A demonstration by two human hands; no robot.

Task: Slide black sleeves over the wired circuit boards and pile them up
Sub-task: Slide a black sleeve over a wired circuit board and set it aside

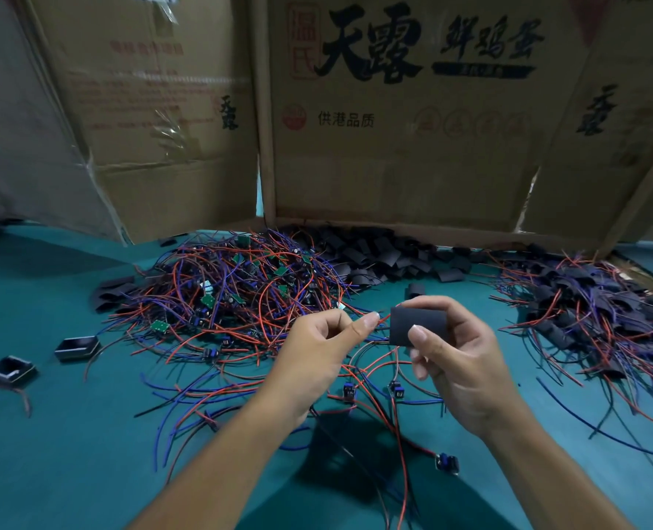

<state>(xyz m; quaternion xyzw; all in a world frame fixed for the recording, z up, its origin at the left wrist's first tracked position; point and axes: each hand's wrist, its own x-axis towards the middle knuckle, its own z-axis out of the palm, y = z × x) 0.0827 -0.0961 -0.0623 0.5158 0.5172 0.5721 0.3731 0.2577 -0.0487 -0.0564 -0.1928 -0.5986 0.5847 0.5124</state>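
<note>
The right hand [466, 361] pinches a black sleeve [418, 326] at centre. At its 9 o'clock, the left hand [317, 353] pinches red wires [383, 319] entering the sleeve.

On the teal-covered bench [68, 434], a tangled heap of red, blue and black wired circuit boards [221, 292] lies left of centre. Behind and right of it sits a pile of loose black sleeves [371, 254], against the upright brown cardboard panels [393, 166] at the back. A pile of sleeved boards [600, 311] lies far right. Two small black open-topped boxes [76, 348] rest at the left. Both hands are in front, the right hand [466, 361] holding one flat black sleeve [418, 326], the left hand [317, 357] beside it.
</note>
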